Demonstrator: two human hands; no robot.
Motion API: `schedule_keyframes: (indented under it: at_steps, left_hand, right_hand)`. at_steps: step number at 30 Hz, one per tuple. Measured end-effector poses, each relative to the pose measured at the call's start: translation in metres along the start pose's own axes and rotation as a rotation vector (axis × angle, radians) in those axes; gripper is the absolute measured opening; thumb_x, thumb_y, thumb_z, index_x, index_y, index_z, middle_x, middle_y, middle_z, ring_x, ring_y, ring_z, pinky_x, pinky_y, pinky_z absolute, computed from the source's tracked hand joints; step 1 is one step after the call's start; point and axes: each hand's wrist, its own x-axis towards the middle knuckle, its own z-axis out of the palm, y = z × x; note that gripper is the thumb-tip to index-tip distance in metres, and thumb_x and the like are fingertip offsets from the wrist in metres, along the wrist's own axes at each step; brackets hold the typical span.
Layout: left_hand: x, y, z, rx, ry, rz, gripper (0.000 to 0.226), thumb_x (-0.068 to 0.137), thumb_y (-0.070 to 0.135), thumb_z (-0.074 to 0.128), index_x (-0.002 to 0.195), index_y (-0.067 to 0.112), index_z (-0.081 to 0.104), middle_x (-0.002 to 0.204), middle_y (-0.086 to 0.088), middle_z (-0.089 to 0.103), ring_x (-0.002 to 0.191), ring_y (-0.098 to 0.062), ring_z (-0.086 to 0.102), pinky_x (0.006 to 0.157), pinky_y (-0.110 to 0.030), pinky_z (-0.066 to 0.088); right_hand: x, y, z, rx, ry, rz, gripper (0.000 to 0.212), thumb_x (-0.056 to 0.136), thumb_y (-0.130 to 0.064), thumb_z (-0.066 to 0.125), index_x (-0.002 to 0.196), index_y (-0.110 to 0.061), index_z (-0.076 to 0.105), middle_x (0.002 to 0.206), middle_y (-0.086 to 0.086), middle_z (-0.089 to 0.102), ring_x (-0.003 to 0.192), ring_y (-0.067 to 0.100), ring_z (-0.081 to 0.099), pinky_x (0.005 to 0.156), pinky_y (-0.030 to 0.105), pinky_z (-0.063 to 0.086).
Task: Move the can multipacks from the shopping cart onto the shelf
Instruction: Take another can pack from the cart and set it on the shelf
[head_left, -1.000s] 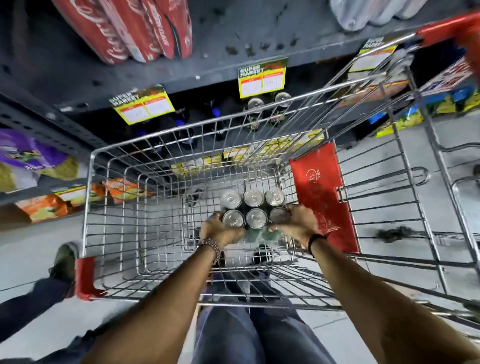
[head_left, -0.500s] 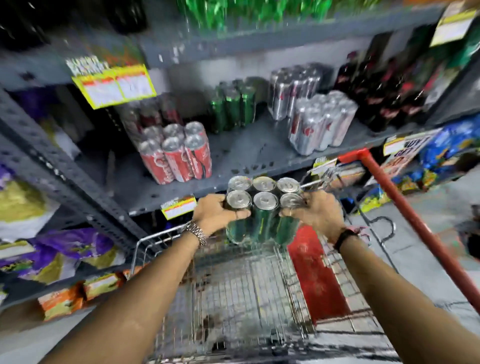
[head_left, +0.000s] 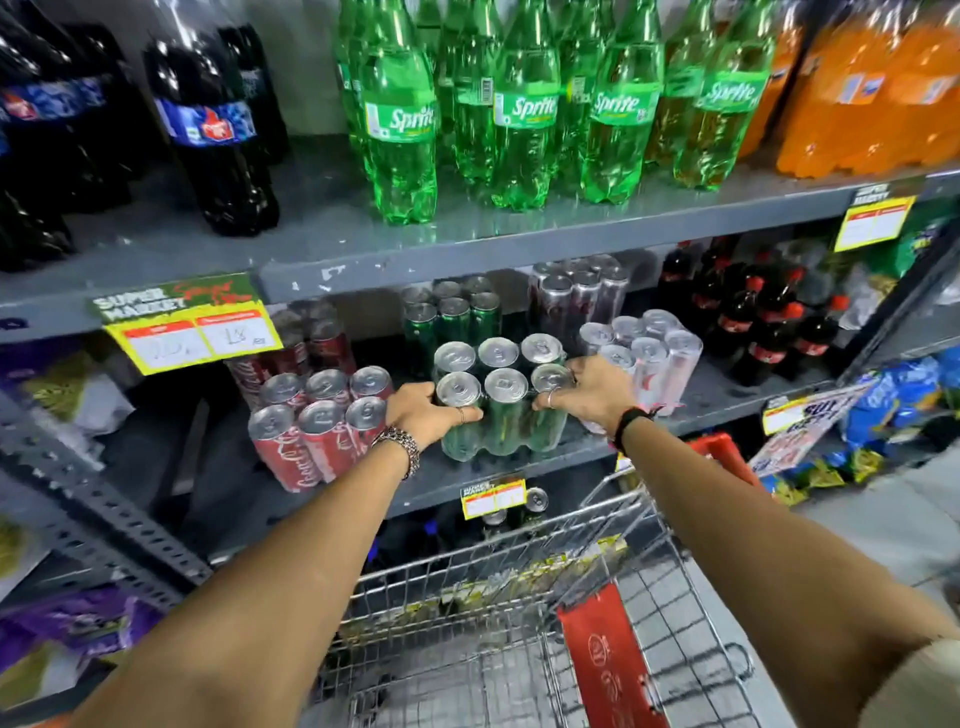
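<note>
Green six-pack (head_left: 498, 400): shrink-wrapped slim cans, upright, at the front edge of the middle shelf (head_left: 519, 462), between the red cola six-pack (head_left: 317, 426) on its left and the silver six-pack (head_left: 644, 358) on its right. Whether its base rests fully on the shelf I cannot tell.

Left hand (head_left: 423, 413): grip clamped on the pack's left side, thumb across the front.

Right hand (head_left: 587, 389): grip pressed on the pack's right side, fingers (head_left: 553, 397) over the corner can.

Risk, overhang: if let go this near the lip, the pack could tip forward into the shopping cart (head_left: 519, 623) below.

Risk, neighbours: the gap looks tight; pushing in at an angle could knock the red cola pack or the silver one, and the right knuckles already sit just beside the silver cans.

Risk, depth: another green pack (head_left: 452, 317) stands behind; a hard shove could drive it back.

Risk, wrap: squeezing only the film could let a can shift.
</note>
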Motion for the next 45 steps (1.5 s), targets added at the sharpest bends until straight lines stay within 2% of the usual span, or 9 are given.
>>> schedule_keyframes:
  at_steps: [4,8,16,21,29,33,37,42,45]
  left_hand:
    - [0.021,0.0,0.012,-0.011,0.06,-0.062,0.041,0.046,0.052,0.083,0.056,0.023,0.056,0.064,0.006,0.062,0.067,-0.015,0.058,0.055,-0.024,0.04]
    - [0.032,-0.009,0.023,-0.019,0.09,-0.109,0.036,0.052,0.047,0.083,0.07,0.021,0.066,0.084,-0.005,0.072,0.082,-0.022,0.065,0.069,-0.029,0.05]
    - [0.046,-0.011,0.029,0.018,0.08,-0.136,0.053,0.054,0.051,0.08,0.094,0.017,0.069,0.102,-0.008,0.073,0.095,-0.024,0.065,0.081,-0.031,0.052]
    - [0.043,-0.012,0.029,0.204,0.131,-0.119,0.066,0.05,0.059,0.079,0.097,0.015,0.064,0.104,-0.008,0.071,0.096,-0.025,0.065,0.079,-0.032,0.053]
    - [0.027,-0.018,0.028,0.197,0.129,-0.075,0.044,0.049,0.056,0.08,0.072,0.026,0.058,0.088,-0.003,0.072,0.075,-0.017,0.06,0.065,-0.025,0.044]
    - [0.023,-0.019,0.028,0.198,0.122,-0.067,0.041,0.049,0.055,0.081,0.064,0.027,0.054,0.085,-0.004,0.071,0.076,-0.02,0.063,0.066,-0.026,0.046]
    - [0.02,-0.017,0.026,0.227,0.107,-0.076,0.05,0.051,0.059,0.078,0.077,0.021,0.059,0.087,-0.005,0.07,0.082,-0.025,0.065,0.071,-0.032,0.052]
    - [0.012,-0.015,0.016,-0.078,0.052,0.021,0.058,0.063,0.016,0.083,0.112,-0.001,0.056,0.117,-0.023,0.063,0.11,-0.033,0.059,0.099,-0.042,0.047]
    - [0.011,-0.018,-0.017,-0.174,0.125,0.122,0.065,0.069,-0.001,0.075,0.126,-0.005,0.045,0.13,-0.026,0.053,0.119,-0.032,0.053,0.099,-0.023,0.044]
  right_hand:
    - [0.038,0.001,0.011,-0.007,-0.072,0.0,0.042,0.056,-0.039,0.085,0.054,-0.019,0.047,0.053,-0.008,0.047,0.054,0.01,0.045,0.042,0.021,0.028]
    - [0.062,0.007,0.031,-0.025,-0.112,-0.007,0.043,0.057,-0.037,0.085,0.087,-0.011,0.07,0.086,0.009,0.07,0.084,0.024,0.065,0.068,0.028,0.049]
    - [0.076,0.017,0.045,0.133,-0.191,-0.048,0.062,0.067,-0.029,0.083,0.119,-0.008,0.057,0.117,0.009,0.068,0.109,0.022,0.061,0.083,0.021,0.042]
    - [0.079,0.017,0.037,0.08,-0.25,-0.093,0.045,0.065,-0.03,0.084,0.102,-0.01,0.068,0.1,0.008,0.071,0.092,0.014,0.058,0.078,0.022,0.041]
    - [0.066,0.014,0.026,0.024,-0.301,-0.143,0.041,0.065,-0.031,0.083,0.096,-0.008,0.07,0.084,0.003,0.061,0.083,0.016,0.055,0.071,0.023,0.038]
    - [0.058,0.012,0.026,-0.006,-0.299,-0.136,0.044,0.065,-0.031,0.082,0.097,-0.004,0.07,0.086,0.006,0.063,0.085,0.018,0.057,0.072,0.026,0.042]
    - [0.053,0.01,0.023,-0.073,-0.294,-0.145,0.048,0.068,-0.036,0.08,0.102,-0.004,0.068,0.104,0.015,0.071,0.101,0.027,0.064,0.085,0.033,0.049]
    - [0.042,-0.003,0.03,-0.09,-0.288,-0.125,0.091,0.069,-0.038,0.079,0.14,-0.004,0.033,0.142,0.016,0.046,0.134,0.032,0.04,0.114,0.04,0.033]
    - [0.035,-0.029,0.037,-0.129,-0.153,-0.215,0.102,0.072,-0.038,0.076,0.147,0.0,0.018,0.156,0.02,0.019,0.147,0.036,0.009,0.121,0.047,0.019]
